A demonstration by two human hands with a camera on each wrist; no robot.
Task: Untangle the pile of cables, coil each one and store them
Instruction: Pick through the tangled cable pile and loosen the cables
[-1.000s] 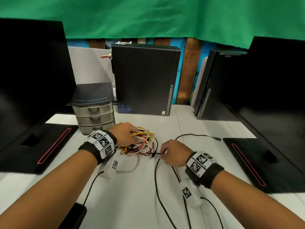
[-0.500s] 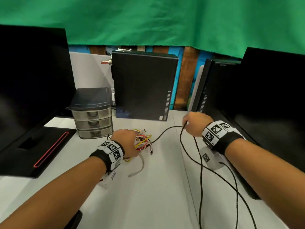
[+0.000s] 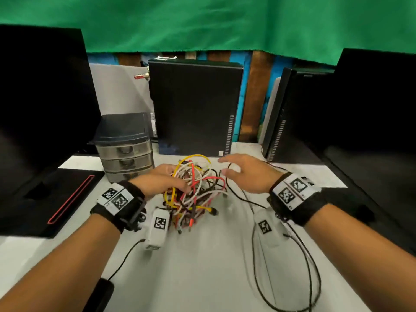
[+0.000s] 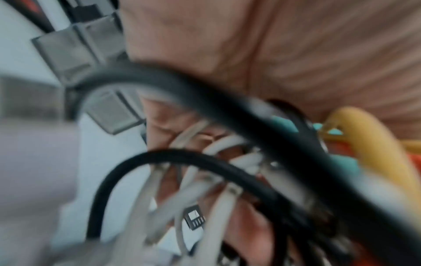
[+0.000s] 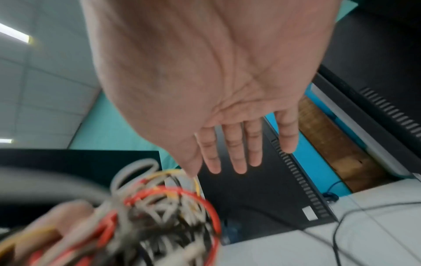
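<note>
Head view down over the surface, both wrist views close beneath their palms (blurred), all sharing the cable tangle.

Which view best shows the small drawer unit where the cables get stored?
Head view: the drawer unit is sharp, three drawers shut. The left wrist view gives only a blurred corner; the right wrist view doesn't show it.

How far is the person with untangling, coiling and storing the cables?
Early stage. Done: one thin black cable lies loose on the white table, apart from the pile, not coiled. In hand: the left hand grips the tangled bundle of yellow, red, white and black cables; the right hand is open beside it. Left: nothing is coiled, and the grey three-drawer plastic organiser is closed.
</note>
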